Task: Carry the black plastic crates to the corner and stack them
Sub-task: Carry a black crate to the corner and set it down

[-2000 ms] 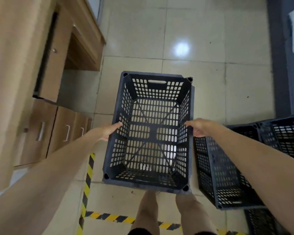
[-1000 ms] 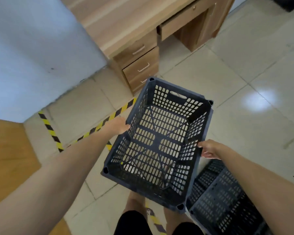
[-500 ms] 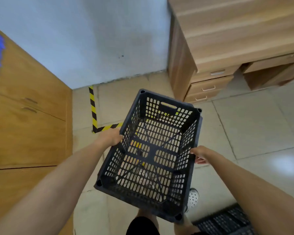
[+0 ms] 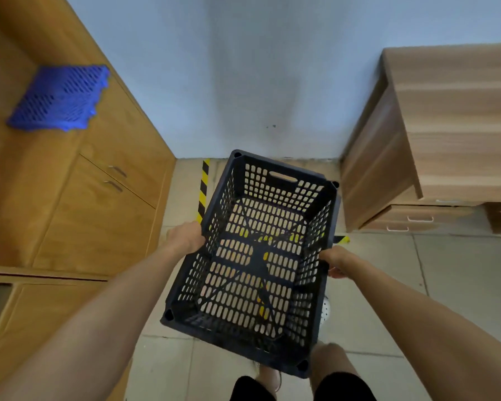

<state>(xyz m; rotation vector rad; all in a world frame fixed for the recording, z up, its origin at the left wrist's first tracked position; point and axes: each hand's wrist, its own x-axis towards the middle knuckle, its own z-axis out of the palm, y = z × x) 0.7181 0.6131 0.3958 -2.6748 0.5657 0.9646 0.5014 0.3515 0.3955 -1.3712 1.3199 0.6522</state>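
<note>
- A person looks down at a black plastic crate (image 4: 258,261) carried in the air in front of their body, above a pale tiled floor (image 4: 446,285).
- The left hand (image 4: 185,237) grips the crate's left long rim, fingers curled over the outer edge.
- The right hand (image 4: 336,261) grips the crate's right long rim, its fingers wrapped under the edge and mostly hidden.
- The crate is empty, open side up, its far end tilted slightly higher and turned a little to the right.
- Beyond the crate stands a light blue wall (image 4: 258,68).
- Yellow-and-black hazard tape (image 4: 203,189) runs along the floor just left of the crate's far end and shows through its slotted base.
- Left of the crate is a wooden cabinet (image 4: 93,204); a blue slotted panel (image 4: 58,98) lies on its top.
- Right of the crate stands a wooden desk (image 4: 446,125) with drawers.
- Below the crate, the person's legs in black shorts (image 4: 342,386) are visible.
</note>
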